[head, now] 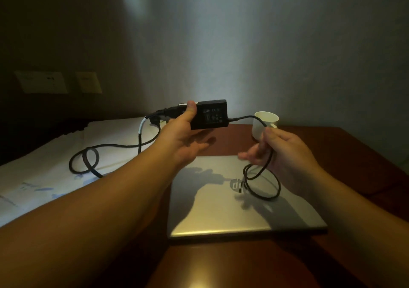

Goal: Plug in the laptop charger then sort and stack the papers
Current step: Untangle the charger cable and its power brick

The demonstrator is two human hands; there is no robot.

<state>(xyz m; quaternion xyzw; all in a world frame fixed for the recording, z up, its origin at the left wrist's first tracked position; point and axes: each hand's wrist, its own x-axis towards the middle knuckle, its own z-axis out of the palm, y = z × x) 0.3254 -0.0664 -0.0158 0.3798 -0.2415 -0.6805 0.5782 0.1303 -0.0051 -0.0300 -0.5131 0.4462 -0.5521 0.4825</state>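
above the closed laptop (pixel 239 197) at the bench's left edge, left hand (pixel 183 137) grip holds the rigid, likely weighty charger brick (pixel 209 114), right hand (pixel 281 150) grip pinches its limp thin cable (pixel 263 177); take the plug end, papers (pixel 55 155) lying left.

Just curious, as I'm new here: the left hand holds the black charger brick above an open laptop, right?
Not quite. The head view shows the laptop closed, lid down. The left hand does hold the black charger brick above it.

Dim room, pale wall (pixel 287 44) lit in a bright streak, two wall plates (pixel 42 82) at left, reddish-brown wooden bench (pixel 354 146).
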